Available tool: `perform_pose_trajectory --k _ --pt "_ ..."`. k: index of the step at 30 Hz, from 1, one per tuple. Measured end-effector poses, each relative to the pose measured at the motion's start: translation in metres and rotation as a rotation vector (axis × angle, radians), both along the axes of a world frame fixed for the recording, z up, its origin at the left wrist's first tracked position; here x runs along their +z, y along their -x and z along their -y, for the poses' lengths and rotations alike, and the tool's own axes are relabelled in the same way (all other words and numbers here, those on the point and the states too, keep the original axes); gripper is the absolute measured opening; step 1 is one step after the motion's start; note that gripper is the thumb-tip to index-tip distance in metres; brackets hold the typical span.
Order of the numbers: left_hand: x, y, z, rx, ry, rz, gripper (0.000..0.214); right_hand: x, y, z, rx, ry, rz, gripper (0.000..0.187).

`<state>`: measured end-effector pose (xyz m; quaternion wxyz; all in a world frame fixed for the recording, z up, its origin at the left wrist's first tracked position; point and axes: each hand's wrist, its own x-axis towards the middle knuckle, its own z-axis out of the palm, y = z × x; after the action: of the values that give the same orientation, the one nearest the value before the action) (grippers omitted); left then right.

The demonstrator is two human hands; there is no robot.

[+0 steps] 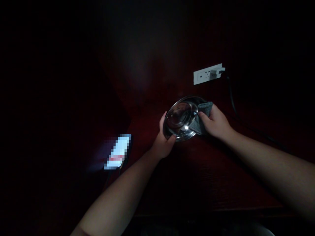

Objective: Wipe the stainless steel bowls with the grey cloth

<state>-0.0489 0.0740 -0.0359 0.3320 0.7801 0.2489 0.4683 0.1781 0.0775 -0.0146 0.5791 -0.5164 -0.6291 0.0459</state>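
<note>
A shiny steel bowl (181,117) is held up over a dark red wooden table (197,177), tilted so its inside faces me. My left hand (163,141) grips the bowl's lower left rim, fingers curled round the edge. My right hand (215,123) is closed on a grey cloth (201,118) and presses it against the bowl's right rim. Part of the cloth folds behind the bowl.
A white wall socket (208,74) with a plug in it sits behind the bowl; a black cable (232,101) runs down from it across the table. A lit phone screen (118,151) lies at the left. The surroundings are very dark.
</note>
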Motion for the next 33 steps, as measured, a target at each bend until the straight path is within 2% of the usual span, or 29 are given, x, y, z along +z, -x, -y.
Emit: perform_pose_trajectory --k 8,15,18,25,33 --pt "0.005 0.001 0.006 -0.005 0.001 -0.034 0.087 -0.001 -0.002 -0.001 -0.014 -0.003 0.005 0.023" --pt "0.008 0.001 0.012 -0.043 -0.036 -0.065 0.103 -0.006 -0.002 -0.007 0.032 0.125 -0.114 0.021" --pt "0.01 -0.001 0.014 -0.058 -0.037 -0.045 0.104 -0.005 -0.002 -0.007 0.021 0.129 -0.124 0.02" --pt "0.012 -0.001 0.013 -0.032 -0.045 -0.055 0.093 -0.007 -0.003 -0.008 0.014 0.102 -0.113 0.019" --pt "0.011 -0.001 0.01 -0.006 -0.069 -0.048 0.091 -0.008 -0.003 -0.007 0.006 0.062 -0.065 0.024"
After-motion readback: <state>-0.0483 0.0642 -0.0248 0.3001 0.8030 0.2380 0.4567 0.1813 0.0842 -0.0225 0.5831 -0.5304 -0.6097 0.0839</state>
